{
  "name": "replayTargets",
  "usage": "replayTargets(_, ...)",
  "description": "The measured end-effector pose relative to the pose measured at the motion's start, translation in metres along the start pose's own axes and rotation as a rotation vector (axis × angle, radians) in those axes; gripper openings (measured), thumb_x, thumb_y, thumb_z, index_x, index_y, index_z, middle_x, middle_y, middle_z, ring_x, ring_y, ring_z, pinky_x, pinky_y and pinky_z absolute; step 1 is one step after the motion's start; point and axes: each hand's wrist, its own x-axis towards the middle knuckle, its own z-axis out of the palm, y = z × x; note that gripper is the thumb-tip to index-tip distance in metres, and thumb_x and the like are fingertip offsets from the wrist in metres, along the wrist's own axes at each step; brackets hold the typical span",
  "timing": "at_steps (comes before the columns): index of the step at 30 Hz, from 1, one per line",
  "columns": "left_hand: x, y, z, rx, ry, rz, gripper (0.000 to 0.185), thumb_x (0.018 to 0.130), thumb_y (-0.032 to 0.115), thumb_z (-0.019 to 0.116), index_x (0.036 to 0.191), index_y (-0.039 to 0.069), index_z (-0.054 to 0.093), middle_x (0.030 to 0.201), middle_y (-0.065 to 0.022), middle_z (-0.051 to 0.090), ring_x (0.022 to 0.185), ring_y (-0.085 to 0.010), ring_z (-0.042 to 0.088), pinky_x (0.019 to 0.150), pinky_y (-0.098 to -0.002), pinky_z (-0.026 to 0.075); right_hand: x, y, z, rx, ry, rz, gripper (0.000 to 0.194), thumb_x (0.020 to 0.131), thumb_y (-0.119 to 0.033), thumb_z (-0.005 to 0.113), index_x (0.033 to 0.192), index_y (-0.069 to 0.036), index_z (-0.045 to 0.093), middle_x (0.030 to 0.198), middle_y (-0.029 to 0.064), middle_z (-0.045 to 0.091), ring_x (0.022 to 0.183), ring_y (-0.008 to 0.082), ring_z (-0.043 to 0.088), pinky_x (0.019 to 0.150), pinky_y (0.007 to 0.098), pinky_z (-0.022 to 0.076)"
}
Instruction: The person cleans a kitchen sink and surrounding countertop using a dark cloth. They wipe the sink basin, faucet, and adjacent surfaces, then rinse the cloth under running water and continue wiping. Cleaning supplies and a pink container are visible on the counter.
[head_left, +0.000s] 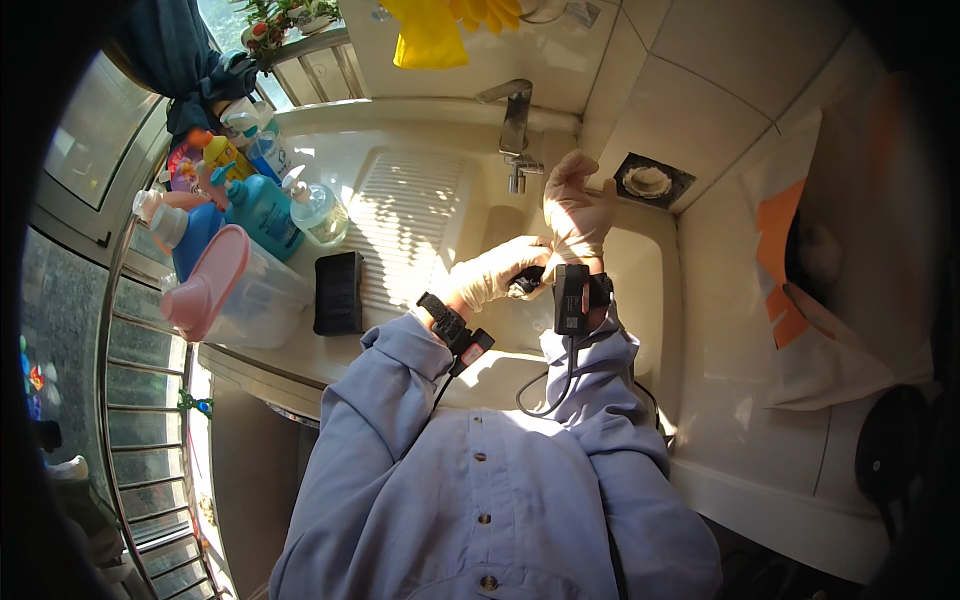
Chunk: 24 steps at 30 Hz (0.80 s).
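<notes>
Thin pale gloves cover both hands, which meet above the sink basin (645, 300). My left hand (499, 274) pinches the glove cuff at my right wrist and draws it out taut. A dark object shows under its fingers; what it is cannot be told. My right hand (579, 199) is raised, palm partly up, with its fingers loosely curled and nothing seen in them. It is close to the metal faucet (516, 127). Black straps with small devices and cables circle both wrists.
A ribbed washboard (409, 217) adjoins the basin. To its left stand a black soap tray (338, 292), a teal pump bottle (262, 206), several other bottles and a clear tub (255, 300) with a pink scoop (217, 281). Yellow rubber gloves (427, 34) hang above; a white bag (795, 360) hangs right.
</notes>
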Motion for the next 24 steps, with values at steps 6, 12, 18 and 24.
replayTargets(6, -0.011, 0.022, -0.005, -0.336, -0.152, -0.278, 0.011, 0.079, 0.004, 0.059, 0.088, 0.01, 0.059, 0.09, -0.0029, 0.055, 0.084, -0.0177, 0.054, 0.077, -0.0284, 0.044, -0.027, 0.012, 0.001, -0.727, -0.301, -0.11, 0.045, 0.093, -0.043, 0.058, 0.106, -0.001, 0.061, 0.082, 0.0068, 0.058, 0.084, 0.02, 0.058, 0.085, 0.0338, 0.0507)
replayTargets(12, -0.015, 0.015, -0.015, -0.356, -0.094, -0.338, 0.033, 0.096, 0.032, 0.053, 0.108, 0.003, 0.063, 0.108, -0.005, 0.058, 0.1, -0.0151, 0.056, 0.089, -0.0263, 0.043, -0.033, 0.01, -0.004, -2.201, -0.538, -1.173, 0.028, 0.09, -0.023, 0.066, 0.108, -0.003, 0.06, 0.099, 0.0089, 0.065, 0.09, 0.018, 0.062, 0.08, 0.0329, 0.0494)
replayTargets(18, -0.013, -0.027, -0.006, -1.29, 0.433, -0.809, 0.064, 0.092, 0.062, 0.047, 0.115, 0.003, 0.058, 0.099, -0.0076, 0.064, 0.088, -0.0181, 0.063, 0.076, -0.0312, 0.054, -0.057, 0.0, -0.015, -2.226, -0.23, -0.348, 0.041, 0.091, -0.029, 0.064, 0.125, -0.006, 0.056, 0.116, 0.0137, 0.061, 0.107, 0.0258, 0.058, 0.094, 0.0369, 0.0444)
replayTargets(24, -0.033, -0.042, -0.001, -1.279, 0.783, -0.631, 0.045, 0.092, 0.049, 0.055, 0.099, 0.004, 0.058, 0.093, -0.0073, 0.061, 0.092, -0.0197, 0.058, 0.091, -0.0355, 0.048, -0.072, 0.004, -0.051, -2.662, -0.631, -0.492, 0.025, 0.087, -0.021, 0.064, 0.109, -0.01, 0.067, 0.106, 0.0127, 0.065, 0.098, 0.0306, 0.058, 0.091, 0.0394, 0.0455)
